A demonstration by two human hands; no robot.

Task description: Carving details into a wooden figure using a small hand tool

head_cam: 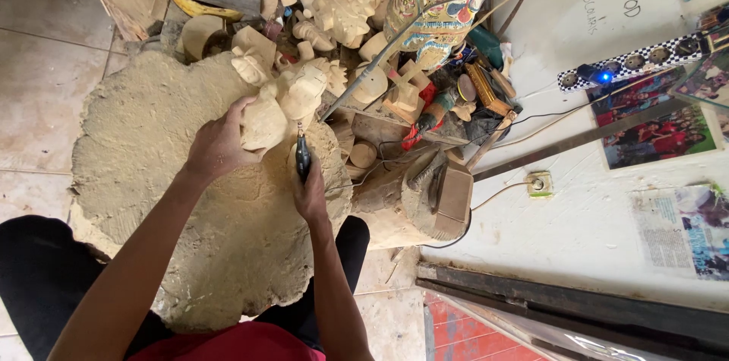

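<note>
Hands (262,160) over dusty stump top (144,141), perhaps sawdust; tiled floor (45,57).

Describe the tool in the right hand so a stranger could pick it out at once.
Start at the big, rough, dust-covered stump that fills the middle of the view. At its right edge the right hand grips a slim dark rotary tool, its tip against the pale unpainted wood carving held by the left hand. It is the only dark, pen-shaped thing among the light wooden pieces there.
</note>
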